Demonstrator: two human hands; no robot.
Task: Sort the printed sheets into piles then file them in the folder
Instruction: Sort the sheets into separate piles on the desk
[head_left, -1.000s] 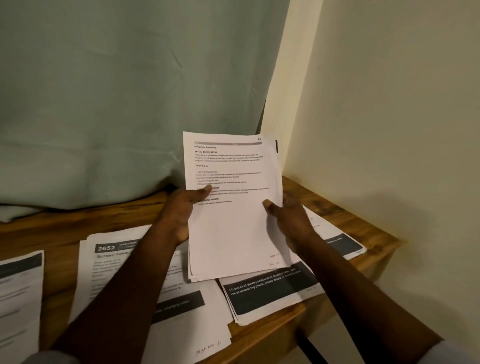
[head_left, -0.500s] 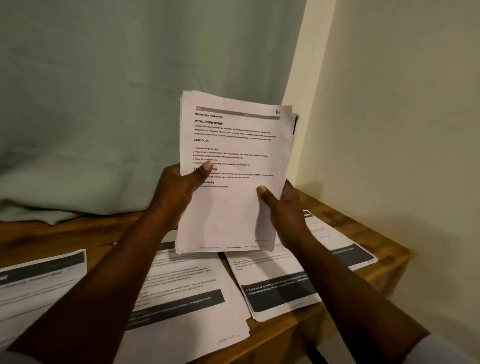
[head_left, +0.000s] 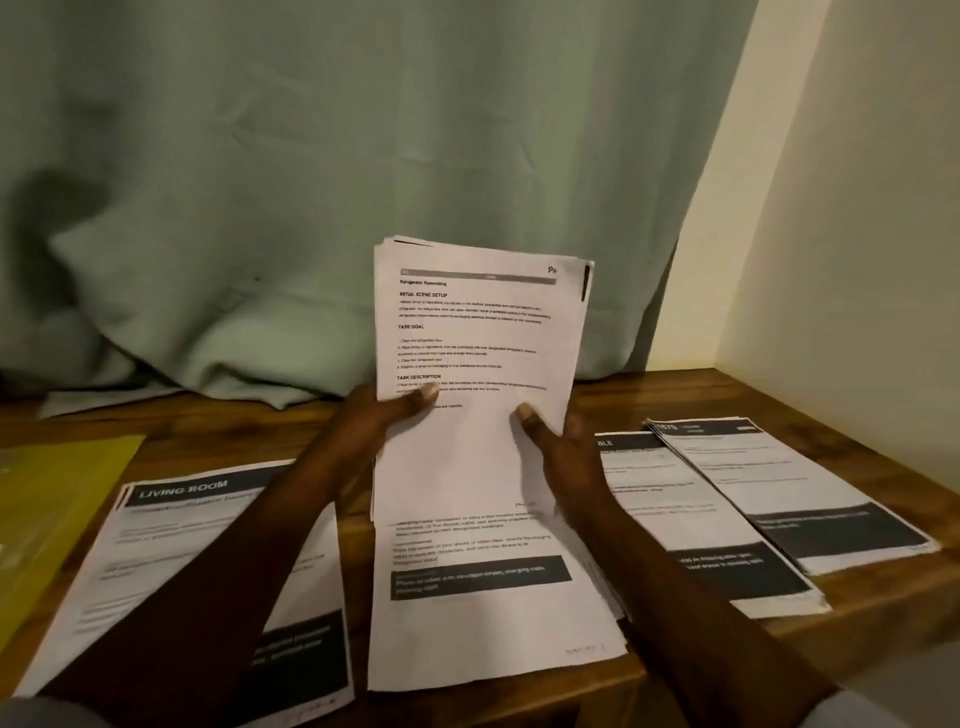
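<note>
A stack of printed sheets (head_left: 478, 332) stands upright above the wooden table (head_left: 727, 389). My left hand (head_left: 374, 431) grips its lower left edge, thumb on the front page. My right hand (head_left: 561, 452) grips the lower right edge, thumb on the page too. Sorted piles lie flat on the table: a "LIVING ROOM" pile (head_left: 171, 561) at the left, a middle pile (head_left: 483, 597) under the held stack, and two overlapping piles at the right (head_left: 701, 525) (head_left: 810, 493). A yellow folder (head_left: 57, 499) lies at the far left.
A pale green curtain (head_left: 311, 182) hangs behind the table and bunches on its back edge. A cream wall (head_left: 857, 208) closes the right side. The table's front edge runs close below the piles.
The held stack stays gripped by both hands. The view has swung left and down, bringing the left pile and the yellow folder into sight.
</note>
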